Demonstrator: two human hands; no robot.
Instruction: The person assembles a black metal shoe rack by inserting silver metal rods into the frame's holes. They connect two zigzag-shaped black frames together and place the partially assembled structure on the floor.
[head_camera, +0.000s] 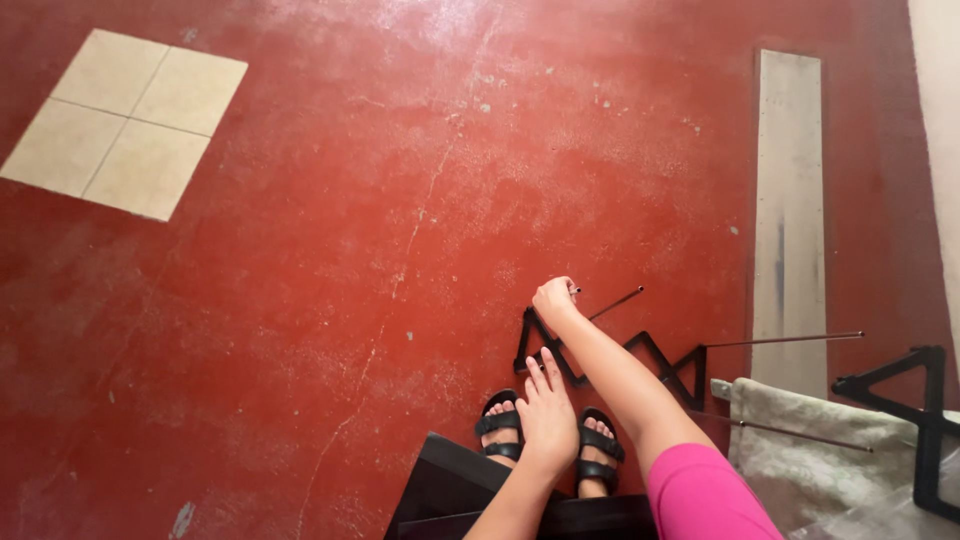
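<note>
right hand pinches a thin rod over a zigzag frame

the person stands on a red floor (300, 300) in black sandals (500, 425). the right hand (556, 297) is closed in a pinch on the near end of a thin metal rod (615, 302), which slants up and away to the right. the left hand (547, 410) hangs open, fingers spread, holding nothing, just above the feet.

the rod sits just above a black zigzag frame (650, 360) that lies on the floor in front of the feet. two more rods (785, 340) stick out to the right, over a pale plank (790, 200) and a grey cloth (810, 440). another black frame piece (925, 420) rests on the cloth.

the rod looks stiff, light and slick, and so thin that it may bend or whip if held only at the tip; a grip nearer the middle would likely steady it. the frame looks rigid and heavier, best taken by one of its bars.

a tan tile patch (125, 120) lies far left.
</note>
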